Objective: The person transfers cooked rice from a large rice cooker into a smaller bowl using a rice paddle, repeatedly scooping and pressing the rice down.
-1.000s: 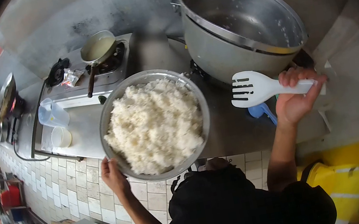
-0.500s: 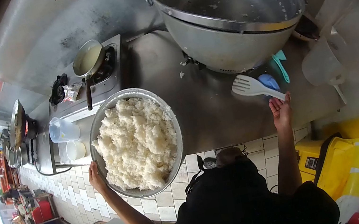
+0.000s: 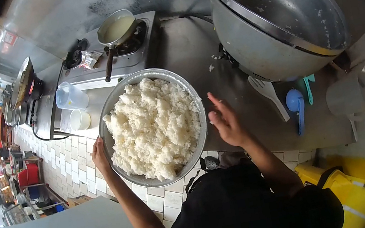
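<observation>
A wide metal bowl [image 3: 199,111] heaped with white cooked rice [image 3: 155,126] is in front of me, over the counter's edge. My left hand [image 3: 99,154] grips its left rim; the fingers underneath are hidden. Just off the bowl's right side, my right hand [image 3: 227,123] is open and holds nothing, thumb and fingers apart. Right of that hand, a white slotted rice paddle [image 3: 269,95] lies on the steel counter. Beside it are a blue ladle [image 3: 294,101] and a turquoise-handled utensil [image 3: 308,88].
A big metal rice cooker [image 3: 257,37] with rice grains inside stands at the back right. On the left are a gas stove [image 3: 151,46] with a saucepan [image 3: 117,29], and a clear plastic jug [image 3: 71,97]. Another jug [image 3: 349,92] stands far right; a yellow bag [image 3: 352,191] is below.
My right hand has let go of the rice paddle, now lying on the counter, and moved left to the bowl's side. My left hand still holds the bowl. The view has shifted.
</observation>
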